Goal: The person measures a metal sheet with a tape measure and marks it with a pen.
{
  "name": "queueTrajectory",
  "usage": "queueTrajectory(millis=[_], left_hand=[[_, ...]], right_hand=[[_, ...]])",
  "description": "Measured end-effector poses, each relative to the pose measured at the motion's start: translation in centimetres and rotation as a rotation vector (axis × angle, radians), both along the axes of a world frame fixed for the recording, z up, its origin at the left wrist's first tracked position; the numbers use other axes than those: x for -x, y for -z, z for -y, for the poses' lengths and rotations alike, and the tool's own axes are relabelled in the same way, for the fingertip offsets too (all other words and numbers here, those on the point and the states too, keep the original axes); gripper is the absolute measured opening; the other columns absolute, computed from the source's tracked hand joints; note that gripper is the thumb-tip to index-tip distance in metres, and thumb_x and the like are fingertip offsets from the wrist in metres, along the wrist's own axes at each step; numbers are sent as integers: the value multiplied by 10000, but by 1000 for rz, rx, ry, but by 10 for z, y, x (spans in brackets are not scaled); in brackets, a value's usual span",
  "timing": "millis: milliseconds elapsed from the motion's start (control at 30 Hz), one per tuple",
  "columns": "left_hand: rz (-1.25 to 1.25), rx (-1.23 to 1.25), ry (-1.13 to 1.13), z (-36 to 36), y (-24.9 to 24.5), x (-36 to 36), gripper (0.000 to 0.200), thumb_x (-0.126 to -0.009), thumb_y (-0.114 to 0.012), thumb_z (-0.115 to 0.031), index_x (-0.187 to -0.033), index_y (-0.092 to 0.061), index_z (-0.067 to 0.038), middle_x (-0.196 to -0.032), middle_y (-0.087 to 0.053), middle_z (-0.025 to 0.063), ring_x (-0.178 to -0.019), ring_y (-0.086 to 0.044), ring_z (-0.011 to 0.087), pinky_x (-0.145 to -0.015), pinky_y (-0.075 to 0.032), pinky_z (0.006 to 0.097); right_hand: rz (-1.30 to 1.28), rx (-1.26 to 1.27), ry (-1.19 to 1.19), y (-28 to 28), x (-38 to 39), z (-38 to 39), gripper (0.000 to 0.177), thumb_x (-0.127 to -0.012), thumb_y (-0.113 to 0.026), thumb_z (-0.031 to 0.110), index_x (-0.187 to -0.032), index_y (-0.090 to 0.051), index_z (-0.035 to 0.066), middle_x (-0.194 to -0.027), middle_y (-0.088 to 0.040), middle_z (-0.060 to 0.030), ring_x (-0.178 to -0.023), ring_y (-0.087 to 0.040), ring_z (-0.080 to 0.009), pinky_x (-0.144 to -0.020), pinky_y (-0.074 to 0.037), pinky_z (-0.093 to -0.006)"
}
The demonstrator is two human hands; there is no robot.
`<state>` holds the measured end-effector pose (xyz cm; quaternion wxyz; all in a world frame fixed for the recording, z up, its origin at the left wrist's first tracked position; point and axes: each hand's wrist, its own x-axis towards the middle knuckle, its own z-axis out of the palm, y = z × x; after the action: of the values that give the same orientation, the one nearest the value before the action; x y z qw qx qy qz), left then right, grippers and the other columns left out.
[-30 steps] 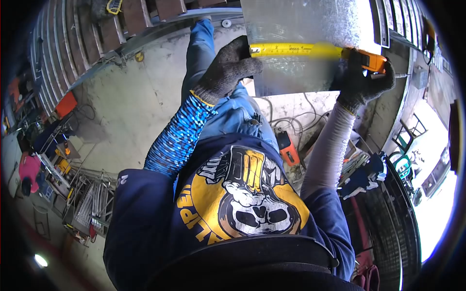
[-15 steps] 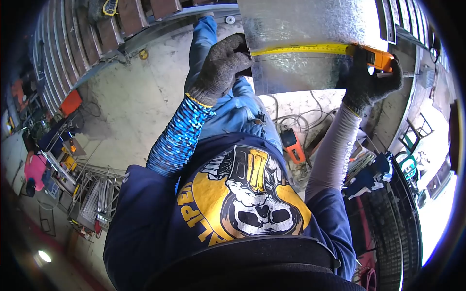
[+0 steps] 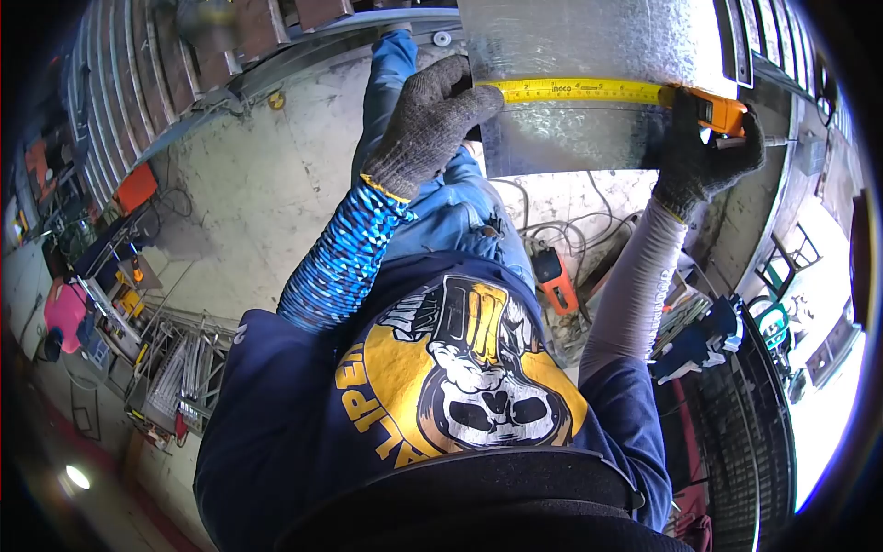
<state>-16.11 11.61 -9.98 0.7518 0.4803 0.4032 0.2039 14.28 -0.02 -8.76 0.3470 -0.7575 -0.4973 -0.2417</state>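
Observation:
A shiny metal sheet (image 3: 570, 41) lies in front of me at the top of the head view. The yellow blade (image 3: 579, 90) of a tape measure stretches across it from left to right, its printed scale facing up. At the sheet's left edge, my left hand (image 3: 423, 120) in a dark knit glove presses its thumb on the blade's end; the other fingers are curled at or under the edge, partly hidden. Near the right edge my gloved right hand (image 3: 704, 156) is closed around the orange tape measure case (image 3: 725, 112).
An orange and black tool (image 3: 555, 281) lies on the floor below the sheet, near loose cables (image 3: 579, 225). Rows of metal bars (image 3: 115, 101) stand at upper left. A person in pink (image 3: 64, 311) is at far left, beside stacked metal frames (image 3: 179, 373).
My left thumb has moved right, onto the blade at the sheet's edge. The blade has turned its scale more towards me. The right hand has barely moved.

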Motion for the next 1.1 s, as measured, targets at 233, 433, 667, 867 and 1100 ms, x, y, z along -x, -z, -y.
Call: queueTrajectory(millis=[233, 433, 667, 867, 1100], left_hand=[[91, 139, -3, -2, 4, -1, 302, -942, -692, -163, -1178, -688, 25, -1050, -716, 88, -952, -645, 123, -865, -532, 247], [178, 201, 71, -11, 12, 0, 335, -943, -707, -133, -1233, -675, 31, -1104, -718, 89, -1003, -657, 144, -910, -544, 269], [85, 32, 115, -12, 18, -1, 345, -930, -736, -180, -1217, -692, 7, -1059, -732, 83, -943, -669, 137, -852, -554, 279], [-41, -164, 167, -17, 15, -1, 315, -914, -759, -209, -1148, -712, -3, -992, -742, 96, -860, -677, 147, -759, -556, 293], [-44, -134, 231, -21, 12, -1, 357, -889, -792, -233, -1135, -713, 13, -987, -737, 102, -865, -671, 136, -741, -555, 294]], right_hand=[[-44, -38, -60, 3, -3, 1, 773, -695, -977, 186, -1278, -484, 67, -1205, -548, -142, -1126, -588, -266, -969, -521, -407], [-10, 4, -17, -5, 2, 2, 756, -695, -978, 187, -1268, -501, 64, -1189, -534, -127, -1116, -590, -259, -956, -526, -396], [-164, -51, -57, 9, -6, 11, 836, -666, -996, 237, -1299, -483, 47, -1241, -505, -120, -1179, -544, -273, -1051, -441, -397], [-156, 9, -18, -11, 6, 10, 770, -713, -967, 200, -1286, -480, 30, -1243, -538, -141, -1183, -563, -289, -1025, -491, -408], [-502, -380, -615, -99, -2, 23, 336, -1040, -591, 230, -1284, -466, 35, -1124, -677, -243, -862, -733, -358, -789, -656, -494]])
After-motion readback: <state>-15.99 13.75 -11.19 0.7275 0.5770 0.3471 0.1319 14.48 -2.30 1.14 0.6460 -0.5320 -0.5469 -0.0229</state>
